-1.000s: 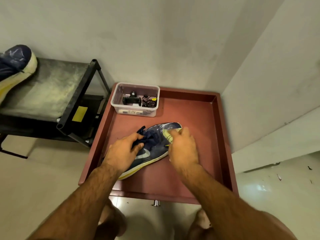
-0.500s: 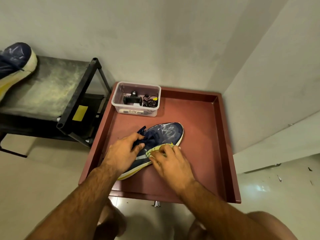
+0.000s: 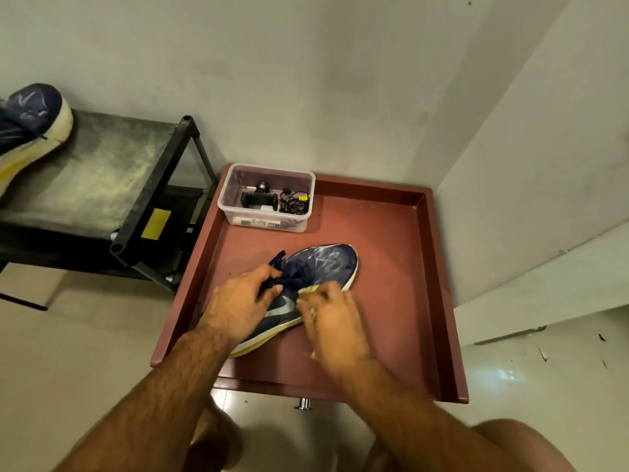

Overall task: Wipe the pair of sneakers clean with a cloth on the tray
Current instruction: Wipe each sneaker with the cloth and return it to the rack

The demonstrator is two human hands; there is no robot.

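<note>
One red tray carries the work; a navy sneaker lies on its side in the middle, its mate well apart on the black rack. The shoe looks light, with a soft upper over a stiffer sole, so the firm collar seems the best hold. The left hand grips it there, fingers curled into the laces. The right hand pinches a small yellow-green cloth against the side; limp, it needs bunching.

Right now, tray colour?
Reddish-brown tray, clearest in the head view.
</note>
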